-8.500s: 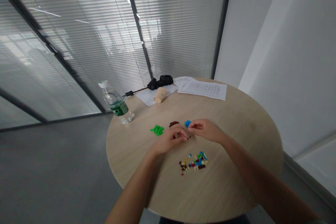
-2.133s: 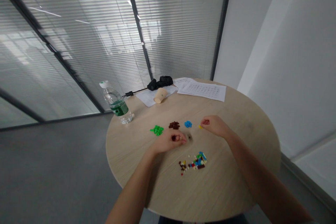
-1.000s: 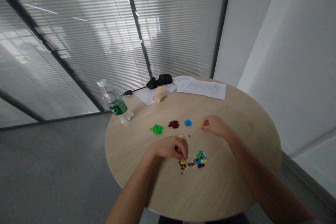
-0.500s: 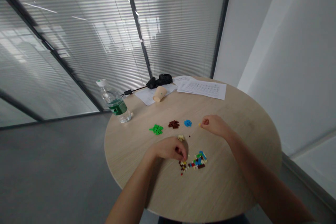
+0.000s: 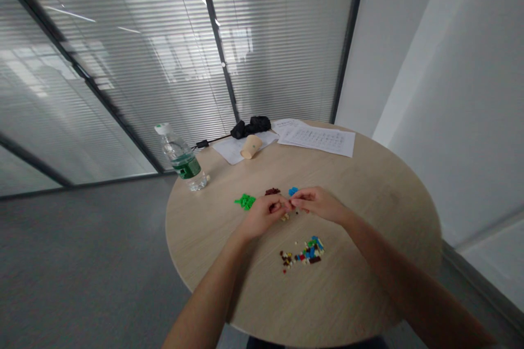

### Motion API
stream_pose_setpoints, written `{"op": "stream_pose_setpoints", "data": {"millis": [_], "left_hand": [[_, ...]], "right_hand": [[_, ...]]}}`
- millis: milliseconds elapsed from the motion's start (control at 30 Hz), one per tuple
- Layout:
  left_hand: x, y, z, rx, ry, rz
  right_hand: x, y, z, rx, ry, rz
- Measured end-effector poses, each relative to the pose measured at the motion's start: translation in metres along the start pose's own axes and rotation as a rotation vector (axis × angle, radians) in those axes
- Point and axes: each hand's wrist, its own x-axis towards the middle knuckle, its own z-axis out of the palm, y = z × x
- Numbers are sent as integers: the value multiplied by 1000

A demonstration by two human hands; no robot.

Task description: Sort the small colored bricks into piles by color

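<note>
My left hand and my right hand meet at the fingertips above the round wooden table. Their pinched fingers seem to hold something tiny, too small to make out. A small cream pile of bricks lies just under them, partly hidden. Just beyond stand sorted heaps of green bricks, dark brown bricks and blue bricks. Nearer me, a mixed pile of tiny coloured bricks lies untouched.
Toward the far edge stand a water bottle and a tan paper cup on a white sheet. Beside them lie a black bundle with a cable and printed papers. Glass walls with blinds stand behind.
My left hand has moved up from the mixed pile, and my right hand has moved left. The two now meet at the fingertips above the cream pile.
</note>
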Motion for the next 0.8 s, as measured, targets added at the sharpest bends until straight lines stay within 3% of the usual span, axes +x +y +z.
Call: {"op": "stream_pose_setpoints", "data": {"millis": [100,267,433,533,600,700,800], "left_hand": [[2,-4,4,6,116,14],[4,-9,9,52,194,47],[4,-9,9,94,194,66],[1,-6,8,100,68,61],[-1,-3,9,95,-74,47],[-3,0,10,62,-251,32],[-4,-1,11,33,-352,18]], "right_hand": [[0,-2,8,96,-55,7],[2,0,11,134,-36,11],[3,7,-7,-52,105,-8],[1,13,-29,-379,334,2],[-1,18,-42,-559,401,82],[-3,26,-52,-677,345,145],[-3,32,-55,-734,258,163]]}}
